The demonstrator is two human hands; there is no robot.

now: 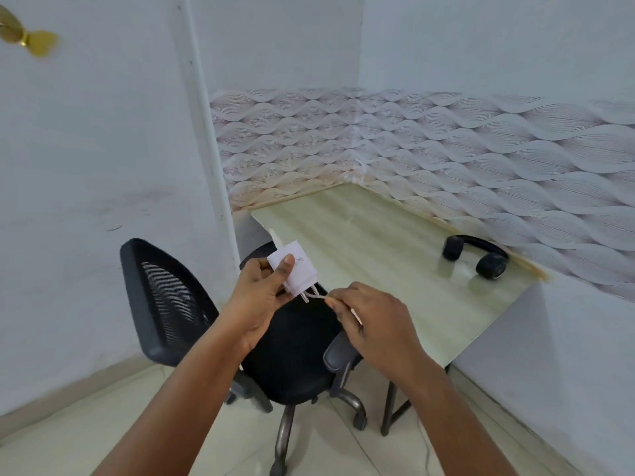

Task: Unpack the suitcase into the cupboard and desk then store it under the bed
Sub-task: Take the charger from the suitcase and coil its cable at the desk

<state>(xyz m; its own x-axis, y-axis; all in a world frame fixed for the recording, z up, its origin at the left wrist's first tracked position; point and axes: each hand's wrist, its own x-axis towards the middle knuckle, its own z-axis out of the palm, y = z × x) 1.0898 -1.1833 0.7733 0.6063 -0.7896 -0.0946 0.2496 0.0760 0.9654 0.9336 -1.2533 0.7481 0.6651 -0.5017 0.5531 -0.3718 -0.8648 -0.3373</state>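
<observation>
Above the black office chair [292, 338], her left hand [261, 304] clasped the white boxy plastic charger [298, 269] while her right hand [371, 321] pinched its thin white cable [318, 296], which could snag the prongs short of the pale wooden desk's [395, 255] near edge.

Gold fan [29, 37] blurred, edge-cropped

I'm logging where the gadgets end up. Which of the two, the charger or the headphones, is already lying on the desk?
The black headphones, lying on the desk near the wall. The white charger is in the left hand, its cable pinched by the right hand.
</observation>
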